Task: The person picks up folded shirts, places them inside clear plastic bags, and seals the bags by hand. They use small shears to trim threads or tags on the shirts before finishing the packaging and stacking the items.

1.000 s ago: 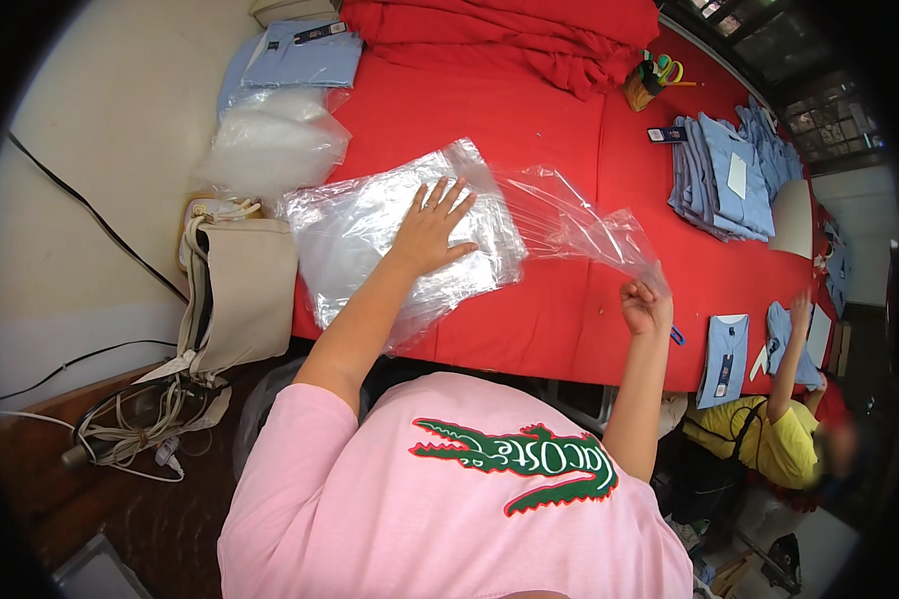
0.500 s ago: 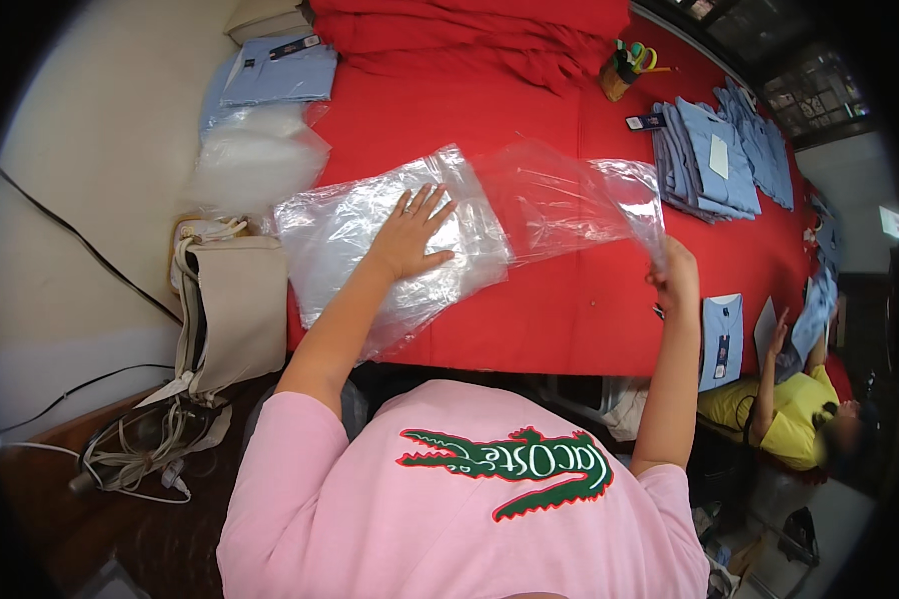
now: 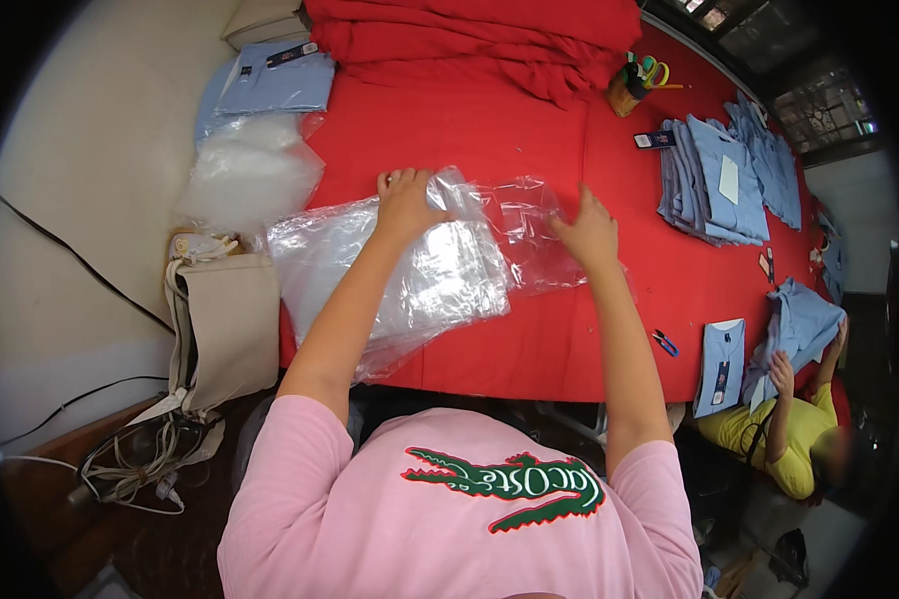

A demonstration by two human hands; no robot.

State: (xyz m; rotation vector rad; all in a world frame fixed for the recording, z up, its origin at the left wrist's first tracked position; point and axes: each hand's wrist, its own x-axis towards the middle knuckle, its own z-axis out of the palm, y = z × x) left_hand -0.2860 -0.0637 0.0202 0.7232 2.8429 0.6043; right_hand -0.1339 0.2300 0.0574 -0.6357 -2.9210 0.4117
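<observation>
A pile of clear plastic bags (image 3: 340,262) lies on the red-covered table in front of me, its surface shiny and creased. My left hand (image 3: 407,208) rests at the pile's far edge, thumb apart from the bent fingers. One clear plastic bag (image 3: 529,240) stretches from the pile's right side over the red cloth. On its right end is my right hand (image 3: 591,235), with thumb and fingers apart. No firm grip shows in either hand.
Folded blue shirts (image 3: 714,185) are stacked at the right; another blue shirt (image 3: 275,80) lies far left near more bags (image 3: 250,170). Blue thread snips (image 3: 666,343) lie near the front edge. A beige bag (image 3: 228,329) hangs left. A co-worker (image 3: 789,429) handles a shirt at right.
My right hand has moved left and away from me, lowering the bag's raised end and loosening its pinch. My left hand has shifted toward the pile's far edge. The co-worker lifts a blue shirt.
</observation>
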